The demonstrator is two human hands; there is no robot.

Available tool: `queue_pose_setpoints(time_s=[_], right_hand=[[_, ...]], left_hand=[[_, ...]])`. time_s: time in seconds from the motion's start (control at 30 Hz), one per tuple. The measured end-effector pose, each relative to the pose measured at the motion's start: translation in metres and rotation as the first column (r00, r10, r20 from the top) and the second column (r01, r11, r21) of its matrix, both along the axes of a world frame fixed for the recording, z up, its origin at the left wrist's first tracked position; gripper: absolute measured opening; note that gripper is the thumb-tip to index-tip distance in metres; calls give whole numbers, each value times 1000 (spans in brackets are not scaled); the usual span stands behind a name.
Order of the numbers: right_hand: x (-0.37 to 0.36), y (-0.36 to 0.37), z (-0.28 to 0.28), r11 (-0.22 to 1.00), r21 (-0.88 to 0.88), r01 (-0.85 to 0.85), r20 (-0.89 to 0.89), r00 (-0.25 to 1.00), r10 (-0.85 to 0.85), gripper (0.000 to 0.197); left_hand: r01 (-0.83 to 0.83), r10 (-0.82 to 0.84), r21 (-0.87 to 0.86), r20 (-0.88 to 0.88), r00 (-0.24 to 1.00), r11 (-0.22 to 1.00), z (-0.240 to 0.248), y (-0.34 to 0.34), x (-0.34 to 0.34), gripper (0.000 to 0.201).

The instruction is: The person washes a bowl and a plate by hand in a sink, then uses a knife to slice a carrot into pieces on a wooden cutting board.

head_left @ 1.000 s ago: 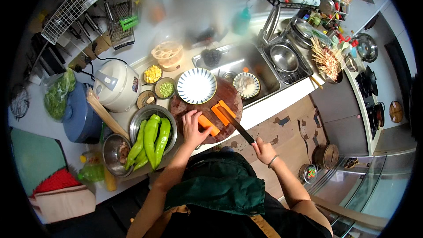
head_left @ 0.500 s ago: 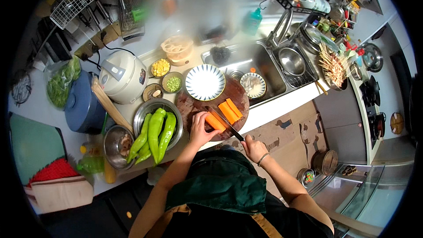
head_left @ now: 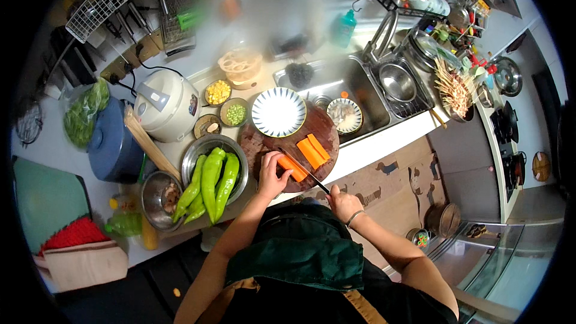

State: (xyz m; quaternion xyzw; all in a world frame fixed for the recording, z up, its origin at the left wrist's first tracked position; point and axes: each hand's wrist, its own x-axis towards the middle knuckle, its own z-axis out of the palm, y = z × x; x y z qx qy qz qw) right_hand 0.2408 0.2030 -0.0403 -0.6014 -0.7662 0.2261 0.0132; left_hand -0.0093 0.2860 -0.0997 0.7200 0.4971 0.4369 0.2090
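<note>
A carrot piece (head_left: 296, 173) lies on the round wooden cutting board (head_left: 255, 145), and the fingers of my left hand (head_left: 273, 177) are closed on its near left side. My right hand (head_left: 344, 205) is wrapped round the handle of a knife (head_left: 316, 183). Its thin blade slants up and left along the far right side of that carrot, seen almost edge-on; whether it has sunk into the carrot I cannot tell. Right beside it on the board rest other cut carrot pieces (head_left: 313, 151). A white plate with blue stripes (head_left: 279, 112) sits over the board's far edge.
Left of the board, a steel bowl (head_left: 241, 187) holds long green peppers (head_left: 210, 185). Small bowls of corn (head_left: 218, 92) and chopped green pieces (head_left: 236, 114) stand behind, near a white rice cooker (head_left: 165, 105). The sink (head_left: 375, 114) holds a striped bowl (head_left: 354, 125).
My right hand has shifted slightly left with the knife, and the blade now shows narrower. The left hand stays on the carrot piece, almost unmoved.
</note>
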Motion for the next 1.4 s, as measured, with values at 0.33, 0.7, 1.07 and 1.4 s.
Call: queue_pose_setpoints(time_s=[0.33, 0.7, 1.07, 1.4], right_hand=[[-18, 11, -16, 994, -86, 62, 12, 998, -61, 35], [-24, 12, -2, 988, -136, 73, 25, 997, -70, 35], [-28, 23, 7, 983, -177, 53, 41, 998, -47, 36], [-25, 5, -45, 985, -117, 128, 29, 992, -126, 39]], left_hand=[[-64, 76, 107, -115, 990, 992, 32, 15, -1, 35], [348, -344, -117, -612, 712, 930, 44, 83, 50, 59], [384, -417, -189, -592, 689, 904, 34, 89, 46, 60], [395, -394, -155, -651, 648, 906, 27, 82, 53, 57]])
